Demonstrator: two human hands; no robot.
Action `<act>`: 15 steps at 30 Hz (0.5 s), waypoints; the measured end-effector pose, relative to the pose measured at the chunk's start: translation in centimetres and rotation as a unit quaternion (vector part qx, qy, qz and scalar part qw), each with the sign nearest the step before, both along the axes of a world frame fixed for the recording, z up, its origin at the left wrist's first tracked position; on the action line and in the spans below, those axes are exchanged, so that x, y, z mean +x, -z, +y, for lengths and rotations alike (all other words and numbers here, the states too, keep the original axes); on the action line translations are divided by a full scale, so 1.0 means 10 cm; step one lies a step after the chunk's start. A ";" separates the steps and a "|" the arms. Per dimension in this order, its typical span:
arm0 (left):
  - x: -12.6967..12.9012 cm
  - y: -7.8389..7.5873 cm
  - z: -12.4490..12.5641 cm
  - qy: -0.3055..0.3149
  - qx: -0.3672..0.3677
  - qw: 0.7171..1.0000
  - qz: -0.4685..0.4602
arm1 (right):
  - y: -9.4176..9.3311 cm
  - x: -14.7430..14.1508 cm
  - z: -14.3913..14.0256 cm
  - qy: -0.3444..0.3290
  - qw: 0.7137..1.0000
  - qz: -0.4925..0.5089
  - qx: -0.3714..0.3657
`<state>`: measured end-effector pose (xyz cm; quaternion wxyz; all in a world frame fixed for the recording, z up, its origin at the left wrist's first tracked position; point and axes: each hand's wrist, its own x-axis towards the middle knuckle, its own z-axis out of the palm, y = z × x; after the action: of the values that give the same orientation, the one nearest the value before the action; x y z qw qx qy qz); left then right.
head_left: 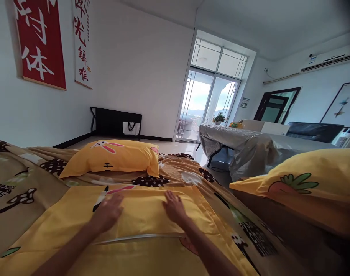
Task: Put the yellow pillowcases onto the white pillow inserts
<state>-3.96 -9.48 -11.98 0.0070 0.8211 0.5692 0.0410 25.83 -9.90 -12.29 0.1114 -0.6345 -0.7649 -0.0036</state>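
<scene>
A yellow pillowcase [151, 214] lies spread on a patterned brown blanket [180, 168]. A long slit with a pale strip runs across its middle, below both hands. My left hand [110, 211] rests flat on the cloth left of centre, fingers stretched out, beside a printed rabbit ear. My right hand [174, 207] lies palm down on the right part, its fingers spread. Neither hand grips anything. Just beyond the pillowcase sits a stuffed yellow pillow [120, 159] with a rabbit print.
At the right, another yellow pillow [321, 172] with a carrot print rests on a brown surface. Behind it stands a table under a grey plastic cover [238, 142]. A black folding table [117, 120] stands by the far wall, left of a glass door [209, 96].
</scene>
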 end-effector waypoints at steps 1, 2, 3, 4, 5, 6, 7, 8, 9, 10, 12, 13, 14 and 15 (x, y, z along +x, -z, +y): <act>0.26 -0.01 -0.05 0.025 -0.020 0.999 -0.010 | 0.04 -0.26 -0.04 -0.045 0.999 0.028 -0.014; 0.46 0.01 -0.08 0.038 -0.043 0.998 -0.027 | 0.08 -0.47 -0.07 -0.075 0.995 0.052 -0.036; 0.59 0.05 -0.11 0.045 -0.060 0.996 -0.044 | 0.14 -0.62 -0.10 -0.109 0.991 0.075 -0.032; 0.65 0.11 -0.12 0.050 -0.062 0.995 -0.052 | 0.19 -0.70 -0.13 -0.117 0.988 0.094 -0.027; 0.62 0.17 -0.12 0.053 -0.053 0.995 -0.059 | 0.23 -0.71 -0.15 -0.115 0.988 0.104 -0.024; 0.52 0.23 -0.11 0.057 -0.034 0.996 -0.061 | 0.26 -0.64 -0.17 -0.106 0.988 0.107 -0.023; 0.35 0.29 -0.09 0.058 -0.008 0.997 -0.059 | 0.27 -0.50 -0.18 -0.087 0.991 0.102 -0.029; 0.12 0.35 -0.06 0.048 0.007 0.998 -0.051 | 0.28 -0.31 -0.18 -0.063 0.993 0.092 -0.040; -0.14 0.40 -0.03 0.038 0.028 0.998 -0.034 | 0.28 -0.08 -0.19 -0.032 0.995 0.078 -0.051; -0.43 0.45 -0.01 0.011 0.041 0.999 -0.022 | 0.28 0.17 -0.21 0.006 0.996 0.064 -0.057; -1.02 0.53 0.03 -0.064 0.032 0.997 -0.014 | 0.28 0.65 -0.25 0.084 0.994 0.035 -0.060; -1.27 0.56 0.04 -0.084 0.021 0.996 0.000 | 0.29 0.85 -0.28 0.123 0.990 0.019 -0.062; -1.49 0.59 0.03 -0.090 0.021 0.996 0.013 | 0.31 1.02 -0.31 0.140 0.988 -0.001 -0.066; -1.66 0.61 0.02 -0.102 0.032 0.994 0.014 | 0.32 1.14 -0.34 0.151 0.986 -0.020 -0.068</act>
<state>-20.54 -9.30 -18.06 -0.0320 0.7591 0.6484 0.0481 37.20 -13.32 -15.52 0.0508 -0.7487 -0.6607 0.0193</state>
